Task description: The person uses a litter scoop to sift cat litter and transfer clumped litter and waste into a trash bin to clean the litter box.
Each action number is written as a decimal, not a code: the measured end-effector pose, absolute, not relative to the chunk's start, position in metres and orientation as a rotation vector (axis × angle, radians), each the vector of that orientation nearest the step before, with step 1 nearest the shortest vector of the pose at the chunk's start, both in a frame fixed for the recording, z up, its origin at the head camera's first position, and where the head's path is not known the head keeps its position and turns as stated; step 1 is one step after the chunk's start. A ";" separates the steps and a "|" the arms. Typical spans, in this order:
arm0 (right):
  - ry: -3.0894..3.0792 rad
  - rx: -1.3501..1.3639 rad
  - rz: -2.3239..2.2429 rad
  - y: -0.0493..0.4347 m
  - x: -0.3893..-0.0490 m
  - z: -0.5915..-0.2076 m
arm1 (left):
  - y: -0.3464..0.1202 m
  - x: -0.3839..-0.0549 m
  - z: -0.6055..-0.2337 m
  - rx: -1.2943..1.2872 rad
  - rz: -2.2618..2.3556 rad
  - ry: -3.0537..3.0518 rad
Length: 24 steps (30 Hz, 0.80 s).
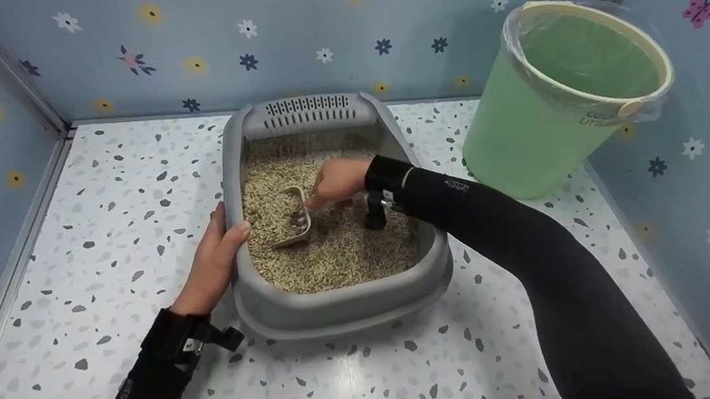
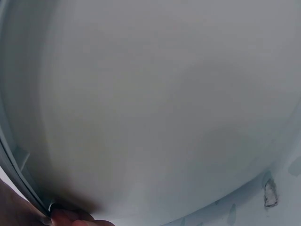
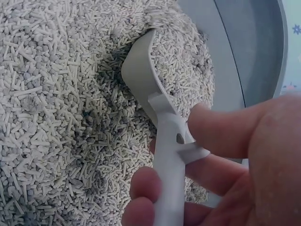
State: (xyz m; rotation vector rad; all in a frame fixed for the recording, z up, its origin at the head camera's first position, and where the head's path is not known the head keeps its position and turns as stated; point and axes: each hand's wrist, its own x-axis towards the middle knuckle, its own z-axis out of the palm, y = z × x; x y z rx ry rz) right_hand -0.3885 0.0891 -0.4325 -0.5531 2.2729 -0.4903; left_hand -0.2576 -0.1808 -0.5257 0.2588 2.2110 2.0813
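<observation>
A grey litter box (image 1: 346,311) filled with pale pellet litter (image 1: 329,270) sits on the speckled surface. Inside it, my right hand (image 1: 340,180) grips the handle of a light-coloured litter scoop (image 1: 305,224), its head tilted and partly sunk in the litter. In the right wrist view, fingers curl round the scoop's handle (image 3: 169,188), with the thumb near its neck. My left hand (image 1: 214,258) holds the box's left rim, thumb on top and fingers below the lip. The left wrist view mostly shows the box's outer wall (image 2: 141,103), with fingertips under the rim at the lower left.
A green bin (image 1: 512,145) with a cream rim and a clear plastic liner stands at the back right. Blue flowered panels (image 1: 313,34) enclose the back and both sides. White speckled surface (image 1: 109,216) extends around the box.
</observation>
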 end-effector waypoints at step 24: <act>2.191 -0.437 -0.715 0.096 -0.383 -0.431 | -0.182 -0.254 -0.524 0.199 2.001 2.252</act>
